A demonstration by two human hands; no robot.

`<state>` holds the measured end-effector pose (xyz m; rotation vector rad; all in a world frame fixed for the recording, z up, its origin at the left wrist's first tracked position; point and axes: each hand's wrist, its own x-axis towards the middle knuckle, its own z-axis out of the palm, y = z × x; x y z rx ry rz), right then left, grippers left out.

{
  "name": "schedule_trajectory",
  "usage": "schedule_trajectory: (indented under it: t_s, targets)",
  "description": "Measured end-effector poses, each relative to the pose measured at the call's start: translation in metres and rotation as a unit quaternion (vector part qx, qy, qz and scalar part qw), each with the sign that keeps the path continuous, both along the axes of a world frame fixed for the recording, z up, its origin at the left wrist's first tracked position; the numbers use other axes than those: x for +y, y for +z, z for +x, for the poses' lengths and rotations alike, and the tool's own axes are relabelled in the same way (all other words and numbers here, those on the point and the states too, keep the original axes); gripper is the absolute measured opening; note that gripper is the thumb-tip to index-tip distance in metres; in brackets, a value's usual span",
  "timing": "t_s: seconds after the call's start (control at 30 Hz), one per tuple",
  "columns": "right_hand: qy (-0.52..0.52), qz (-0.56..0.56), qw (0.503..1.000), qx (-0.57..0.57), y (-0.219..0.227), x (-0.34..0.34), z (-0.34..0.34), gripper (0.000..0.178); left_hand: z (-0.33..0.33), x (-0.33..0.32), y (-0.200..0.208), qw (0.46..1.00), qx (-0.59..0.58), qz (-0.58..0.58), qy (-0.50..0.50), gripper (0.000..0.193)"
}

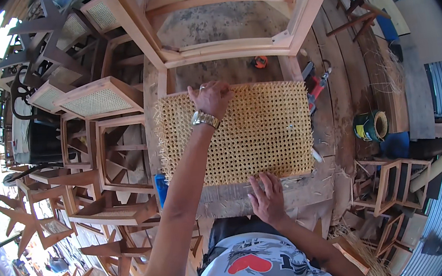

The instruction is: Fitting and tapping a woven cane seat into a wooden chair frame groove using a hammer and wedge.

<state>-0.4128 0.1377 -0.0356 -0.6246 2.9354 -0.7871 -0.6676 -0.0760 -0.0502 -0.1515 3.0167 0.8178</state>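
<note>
A rectangular sheet of woven cane webbing, with frayed strand ends along its sides, lies in front of me against a wooden chair frame. At its far edge, left of the middle, my left hand is closed, with fingers curled over the edge and the thumb out to the left; the fingertips are partly hidden. A metal watch is on that wrist. My right hand rests at the near edge, its fingers stretched out and touching the cane. It holds nothing. A small shiny spot shows on the weave at the right.
An orange tape measure lies beyond the sheet on the wooden worktop. Red-and-grey tools are at the right, a blue object at the left. A bucket stands further right. Wooden chair frames crowd the left side.
</note>
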Motion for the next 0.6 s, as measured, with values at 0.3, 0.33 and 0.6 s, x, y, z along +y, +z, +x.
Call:
schedule_trajectory:
  t_s: [0.3,0.33,0.6]
  targets:
    - [0.016,0.001,0.999,-0.036,0.007,0.006,-0.010,0.059,0.003,-0.003,-0.008,0.997,0.077,0.007,-0.018,0.027]
    - [0.022,0.000,0.999,-0.041,0.007,0.007,-0.011,0.057,0.003,-0.004,-0.011,0.995,0.094,-0.002,-0.023,0.027]
    - [0.027,-0.002,0.997,-0.074,0.007,0.013,-0.013,0.051,0.003,0.000,-0.005,0.993,0.117,-0.008,-0.033,0.022]
